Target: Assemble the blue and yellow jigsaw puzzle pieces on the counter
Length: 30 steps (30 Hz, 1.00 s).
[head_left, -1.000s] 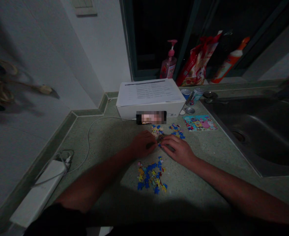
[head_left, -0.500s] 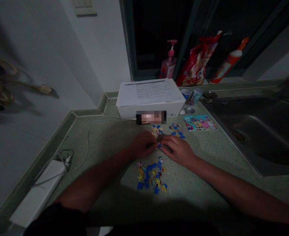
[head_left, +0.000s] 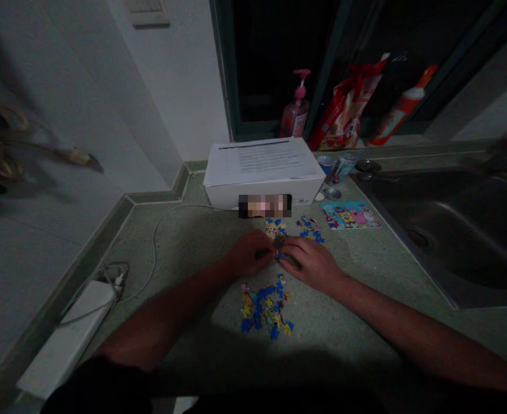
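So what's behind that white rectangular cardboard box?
Behind the box, a pink plastic pump bottle and a red-and-white plastic bag show. The bottle's base and whatever lies lower there are hidden.

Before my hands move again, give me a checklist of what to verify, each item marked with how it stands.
1. Left hand and right hand close together over the counter: ok.
2. Blue piece in sight between them: ok, though only a little of it shows.
3. Which hand grips it: cannot tell; they hide too much.
4. Near pieces uncovered: ok, they lie on the counter, apart from both hands.
5. Cable clear of the left arm: ok, it curves past on the left.
6. Bright light on the work: not ok, the scene is dim.
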Available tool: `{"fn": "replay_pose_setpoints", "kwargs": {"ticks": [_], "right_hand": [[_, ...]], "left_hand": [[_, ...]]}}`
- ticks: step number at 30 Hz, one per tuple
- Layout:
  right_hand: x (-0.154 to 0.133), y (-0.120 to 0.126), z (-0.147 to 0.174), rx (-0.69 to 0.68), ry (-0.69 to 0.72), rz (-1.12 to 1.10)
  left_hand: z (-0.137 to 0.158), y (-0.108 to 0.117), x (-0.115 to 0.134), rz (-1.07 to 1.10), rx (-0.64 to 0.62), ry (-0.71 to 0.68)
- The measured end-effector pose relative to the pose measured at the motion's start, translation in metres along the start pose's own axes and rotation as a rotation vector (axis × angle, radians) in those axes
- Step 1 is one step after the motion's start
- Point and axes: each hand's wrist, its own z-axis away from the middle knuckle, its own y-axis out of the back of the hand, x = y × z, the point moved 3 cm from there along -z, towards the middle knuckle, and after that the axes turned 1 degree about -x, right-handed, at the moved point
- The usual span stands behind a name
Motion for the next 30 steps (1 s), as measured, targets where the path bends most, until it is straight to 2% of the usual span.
{"fn": "replay_pose_setpoints", "kwargs": {"ticks": [2, 5, 10, 13, 17, 30], "right_hand": [[-0.001, 0.001, -0.001, 0.033, 0.019, 0.001], [-0.001, 0.003, -0.002, 0.023, -0.024, -0.036], [-0.004, -0.002, -0.001, -0.121, -0.058, -0.078], [-0.006, -0.005, 0.0, -0.198, -0.057, -0.091], [-0.007, -0.005, 0.0, -0.23, -0.05, -0.101], [-0.011, -0.008, 0.001, -0.246, -0.01, -0.162]], "left_hand": [[0.0, -0.001, -0.002, 0.01, 0.011, -0.007], [0.0, -0.003, -0.006, -0.017, 0.063, 0.004], [0.0, 0.001, -0.016, -0.194, 0.265, 0.215], [0.001, 0.003, -0.022, -0.286, 0.313, 0.307], [0.001, 0.001, -0.027, -0.373, 0.262, 0.348], [-0.005, -0.004, -0.013, -0.518, 0.071, 0.24]]}}
